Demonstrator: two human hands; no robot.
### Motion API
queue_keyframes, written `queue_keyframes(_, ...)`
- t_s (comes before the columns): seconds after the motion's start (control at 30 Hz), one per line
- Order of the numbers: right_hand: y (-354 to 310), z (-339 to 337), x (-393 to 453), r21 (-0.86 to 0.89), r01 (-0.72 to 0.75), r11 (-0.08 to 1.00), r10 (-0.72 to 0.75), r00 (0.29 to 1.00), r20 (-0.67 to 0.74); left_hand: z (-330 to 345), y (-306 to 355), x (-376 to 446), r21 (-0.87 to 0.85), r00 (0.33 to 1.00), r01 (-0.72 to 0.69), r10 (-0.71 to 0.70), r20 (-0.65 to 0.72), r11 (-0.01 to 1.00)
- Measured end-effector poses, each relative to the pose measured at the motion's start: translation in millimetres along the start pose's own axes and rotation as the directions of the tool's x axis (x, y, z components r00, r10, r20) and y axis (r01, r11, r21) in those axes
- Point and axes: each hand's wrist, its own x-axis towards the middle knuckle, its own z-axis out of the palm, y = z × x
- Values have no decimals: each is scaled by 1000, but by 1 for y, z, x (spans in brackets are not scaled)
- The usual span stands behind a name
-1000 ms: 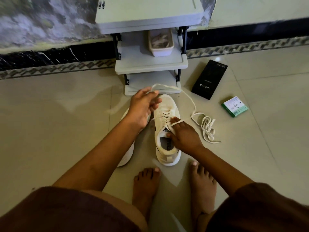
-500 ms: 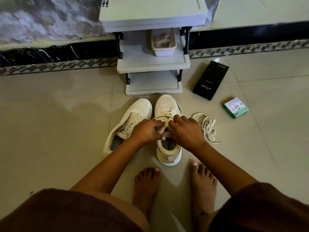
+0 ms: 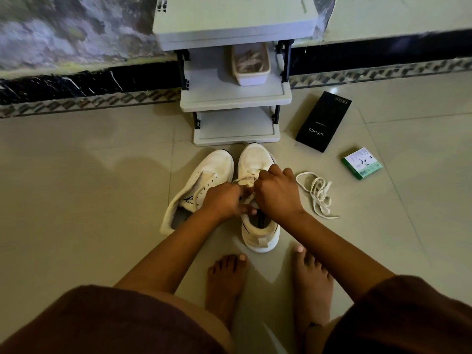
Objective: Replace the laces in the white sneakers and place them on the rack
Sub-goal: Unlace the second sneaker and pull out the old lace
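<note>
Left to right on the tiled floor [image 3: 76, 200]: left sneaker [image 3: 201, 185] lies tipped over toward its outer side, toe pointing at the rack [image 3: 236, 98], eyelets showing, no lace visible in them. My left hand [image 3: 224, 203] is curled, fingers pinched on the lace [image 3: 246, 178] at the tongue of the right sneaker [image 3: 258, 159]. That sneaker stands upright just beside the left one, toe nearly touching the rack's bottom shelf. My right hand [image 3: 278, 195] is closed over the same lace, knuckles up, touching the left hand above the shoe's opening; can't tell exactly which strand each finger has. Rack sits against the wall, a small white tray [image 3: 251, 65] on its middle shelf, contents unclear. Right of my right hand, a loose lace [image 3: 318, 192] lies in a tangle on the floor, apart from both shoes. Further right a black box [image 3: 323, 121] near the rack, then a small green box [image 3: 362, 166]. My bare feet [image 3: 226, 282] are just behind the upright sneaker
</note>
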Motion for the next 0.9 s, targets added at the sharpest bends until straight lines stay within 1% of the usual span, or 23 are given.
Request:
queue_keyframes(0.03, 1, -4, 3, 107, -147, 983, 131, 981, 144, 0, 0, 1, -9, 1000, 4, -4, 3, 1000)
queue_keyframes(0.07, 2, -10, 5, 269, -357, 894, 253, 901, 353, 0, 0, 1, -25, 1000, 6, -6, 12, 1000)
queue_keyframes(0.13, 4, -17, 10, 486, -718, 498, 278, 664, 694, 1, 1, 1, -45, 999, 2, -1, 32, 999)
queue_keyframes(0.17, 7, -16, 10, 529, -782, 330, 256, 613, 747, 2, 1, 0, -43, 999, -4, 6, 38, 999)
queue_keyframes(0.23, 12, -20, 5, 555, -812, 180, 244, 583, 775, 3, 3, 0, -27, 999, -11, 12, 35, 1000)
queue_keyframes(0.27, 15, -20, 1, 580, -793, 188, 223, 609, 761, 4, 3, 0, -24, 999, -11, 12, 36, 1000)
queue_keyframes(0.3, 19, -15, -3, 602, -739, 303, 213, 668, 713, 4, 2, 1, -30, 999, -11, 13, 44, 999)
queue_keyframes(0.33, 22, -11, -8, 575, -639, 511, 192, 736, 649, 3, 0, 2, -48, 998, -10, 13, 62, 999)
queue_keyframes(0.4, 16, -8, -17, 275, -303, 912, 148, 871, 469, 2, -5, 3, -135, 992, -16, 33, 125, 991)
queue_keyframes(0.43, 11, -2, -21, 73, -130, 989, 99, 939, 329, 2, -7, 3, -207, 986, -14, 48, 161, 978)
queue_keyframes(0.47, 7, 0, -23, -48, -29, 998, 39, 973, 226, 2, -10, 3, -277, 981, 0, 54, 188, 961)
queue_keyframes(0.5, 5, -1, -24, -80, -14, 997, 26, 989, 143, 3, -11, 3, -326, 979, 13, 54, 197, 945)
queue_keyframes(0.53, 5, 2, -24, -34, -43, 998, 46, 994, 94, 4, -12, 2, -352, 980, 28, 43, 192, 936)
queue_keyframes(0.57, 7, 1, -22, 154, -143, 978, 121, 983, 139, 5, -12, 2, -368, 984, 33, 36, 177, 929)
queue_keyframes(0.6, 9, -4, -18, 433, -336, 836, 242, 935, 259, 7, -12, 2, -380, 987, 35, 28, 160, 924)
queue_keyframes(0.63, 9, -9, -14, 656, -552, 514, 297, 832, 468, 8, -10, 2, -386, 990, 28, 28, 138, 922)
queue_keyframes(0.67, 8, -16, -12, 723, -675, 149, 266, 731, 628, 9, -9, 2, -384, 993, 17, 29, 114, 923)
queue_keyframes(0.7, 6, -20, -12, 702, -704, -104, 201, 677, 708, 10, -7, 2, -378, 995, 4, 33, 92, 926)
queue_keyframes(0.73, 4, -21, -13, 682, -695, -229, 167, 662, 731, 10, -6, 3, -370, 996, -3, 34, 79, 929)
queue_keyframes(0.77, 5, -21, -14, 683, -686, -248, 157, 668, 728, 9, -6, 4, -362, 997, -5, 33, 71, 932)
queue_keyframes(0.8, 7, -18, -16, 716, -677, -168, 174, 695, 698, 9, -5, 4, -349, 997, 0, 26, 71, 937)
queue_keyframes(0.83, 11, -13, -18, 756, -654, 31, 209, 744, 634, 8, -5, 4, -337, 997, 2, 23, 71, 941)
queue_keyframes(0.9, 21, -3, -22, 665, -470, 580, 226, 878, 422, 8, -5, 4, -332, 998, -4, 27, 64, 943)
